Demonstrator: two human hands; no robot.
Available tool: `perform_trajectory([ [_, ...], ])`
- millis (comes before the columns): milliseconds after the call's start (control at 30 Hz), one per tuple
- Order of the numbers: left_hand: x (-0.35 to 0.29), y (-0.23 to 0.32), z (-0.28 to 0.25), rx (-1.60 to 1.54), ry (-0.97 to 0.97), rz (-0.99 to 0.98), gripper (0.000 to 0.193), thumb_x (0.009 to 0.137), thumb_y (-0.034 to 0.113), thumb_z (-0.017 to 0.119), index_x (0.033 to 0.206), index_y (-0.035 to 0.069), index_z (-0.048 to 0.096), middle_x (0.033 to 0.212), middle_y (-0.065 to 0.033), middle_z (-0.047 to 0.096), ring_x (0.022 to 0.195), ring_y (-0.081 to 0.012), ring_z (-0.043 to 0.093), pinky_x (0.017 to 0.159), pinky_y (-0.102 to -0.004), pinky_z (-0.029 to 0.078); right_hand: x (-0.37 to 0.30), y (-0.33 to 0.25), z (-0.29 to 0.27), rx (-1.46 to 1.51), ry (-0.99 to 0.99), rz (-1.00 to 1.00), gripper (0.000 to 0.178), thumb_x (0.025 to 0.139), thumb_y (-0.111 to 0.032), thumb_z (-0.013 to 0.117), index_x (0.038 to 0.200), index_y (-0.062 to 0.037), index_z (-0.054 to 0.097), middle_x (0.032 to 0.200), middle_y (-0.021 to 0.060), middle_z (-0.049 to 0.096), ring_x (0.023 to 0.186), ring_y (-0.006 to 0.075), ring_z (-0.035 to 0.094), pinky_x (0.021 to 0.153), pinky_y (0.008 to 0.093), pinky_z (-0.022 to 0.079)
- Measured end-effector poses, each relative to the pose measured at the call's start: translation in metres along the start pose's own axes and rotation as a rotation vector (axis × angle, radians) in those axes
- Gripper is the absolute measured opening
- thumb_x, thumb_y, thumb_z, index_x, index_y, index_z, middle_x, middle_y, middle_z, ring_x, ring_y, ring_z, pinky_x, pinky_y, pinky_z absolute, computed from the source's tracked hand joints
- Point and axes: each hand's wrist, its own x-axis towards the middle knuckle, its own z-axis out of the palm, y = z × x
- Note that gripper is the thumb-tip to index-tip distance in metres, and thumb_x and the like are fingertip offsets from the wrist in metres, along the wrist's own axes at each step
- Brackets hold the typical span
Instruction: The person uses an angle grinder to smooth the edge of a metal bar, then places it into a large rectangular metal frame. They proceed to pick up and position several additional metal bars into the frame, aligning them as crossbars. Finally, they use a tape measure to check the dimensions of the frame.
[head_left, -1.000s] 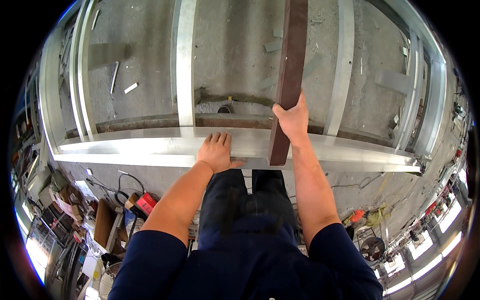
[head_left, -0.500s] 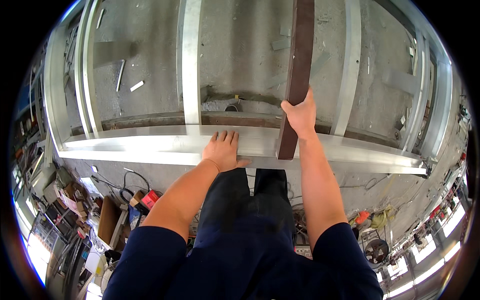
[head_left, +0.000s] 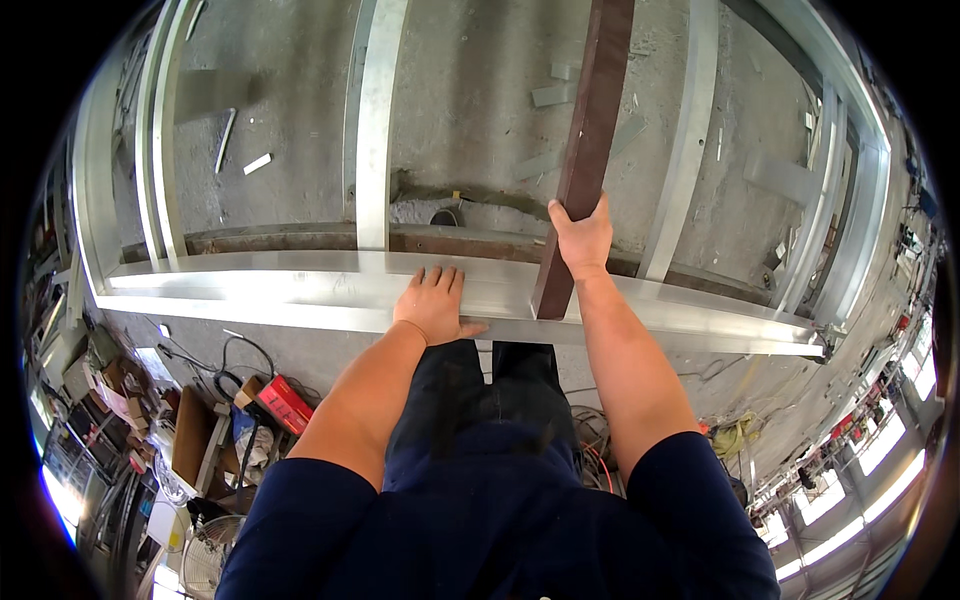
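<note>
- While the left hand (head_left: pixel 432 305) lies palm down and unclenched on the long silver metal rail (head_left: pixel 250 290), the right hand (head_left: pixel 584 238) is the one doing the holding: it's got the straight dark-brown rectangular bar (head_left: pixel 598 120) between thumb and fingers, thumb on the bar's left edge. Some fingers are hidden, so can't say how tight.
- The bar's long axis runs away from the person, far end leaning a bit right, so it's roughly crosswise to the rail.
- That grip is close to the near end. Most of the bar stretches out beyond the hand and off the top of the view, with just a short stub on the person's side.
- The stub overlaps the rail, between the two hands. Whether it's bearing on the rail or held just above, I honestly can't tell.
- Left hand's off to the left, apart from the bar. Right is clearly nearer, being on it.
- Pale silver metal crossbars flank it, one left (head_left: pixel 376 130), one right (head_left: pixel 686 140), neither touching it.
</note>
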Motion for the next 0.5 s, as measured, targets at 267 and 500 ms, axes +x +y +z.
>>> perform_trajectory([
  [267,0.0,-0.001,-0.024,-0.063,-0.145,-0.02,0.11,0.079,0.077,0.054,0.151,-0.003,0.032,0.157,-0.0173,0.034,0.147,-0.0316,0.029,0.122,-0.0454,0.019,-0.002,-0.01,-0.002,-0.132,0.011,0.055,0.068,0.079,-0.042,0.076,0.126,0.0018,0.052,0.11,0.0282,0.067,0.104,0.0459,0.063,0.088,0.0492,0.051],
  [500,-0.005,-0.002,-0.016,-0.044,0.0,0.023,0.111,0.075,0.082,0.055,0.145,-0.003,0.041,0.15,-0.0185,0.044,0.14,-0.0315,0.039,0.118,-0.0468,0.027,-0.005,-0.02,-0.011,-0.171,0.031,0.072,0.072,0.077,-0.043,0.077,0.132,-0.0053,0.05,0.102,0.0252,0.07,0.097,0.0441,0.066,0.084,0.0493,0.053],
])
